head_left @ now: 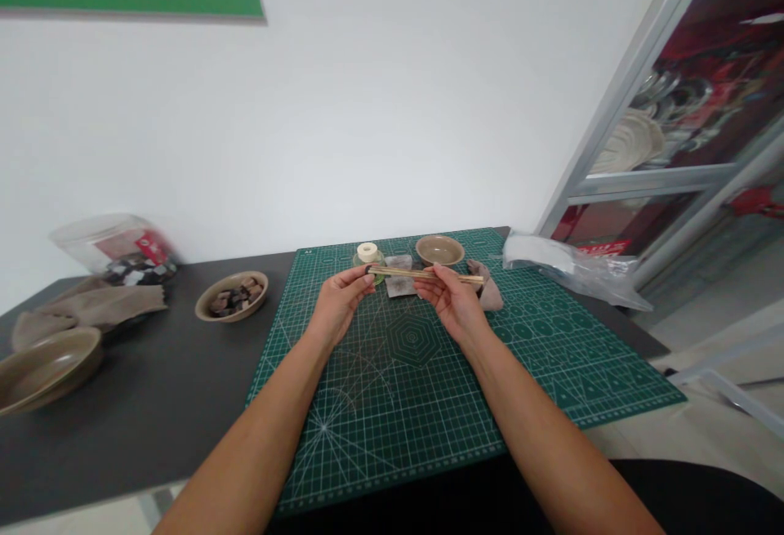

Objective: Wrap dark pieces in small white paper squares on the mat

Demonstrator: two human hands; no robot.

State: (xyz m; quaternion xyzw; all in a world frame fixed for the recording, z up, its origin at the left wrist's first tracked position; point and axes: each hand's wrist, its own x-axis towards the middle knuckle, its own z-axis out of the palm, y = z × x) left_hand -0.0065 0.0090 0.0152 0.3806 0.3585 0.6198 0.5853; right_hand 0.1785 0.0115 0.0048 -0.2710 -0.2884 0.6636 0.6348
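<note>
Pinching near its 9 o'clock end, the left hand (336,302) has thumb and forefinger closed on the slender wooden sticks (401,272); the right hand (456,306) grasps them further along, thumb uppermost, leaving a short length poking past its fingers toward 3 o'clock. A light grip from both sides seems best: firm enough that the sticks lie together, loose enough that they neither bow nor roll apart. Level wrists and matched pressure would help, as would watching the free end, which could snag the crumpled cloth (492,294) just beside it.

The sticks are in the air above the green mat (410,404), their long axis running roughly 9 to 3 o'clock, the right end dipping slightly in view. How many there are is hard to tell. Outward from the left fingertips, at 12 o'clock, stands a jar with a cream top (367,252); beyond the right hand, toward 11, sits a shallow bowl (439,252). Out at 9 o'clock, a bowl of dark chunks (214,314) rests on the table (184,404).
</note>
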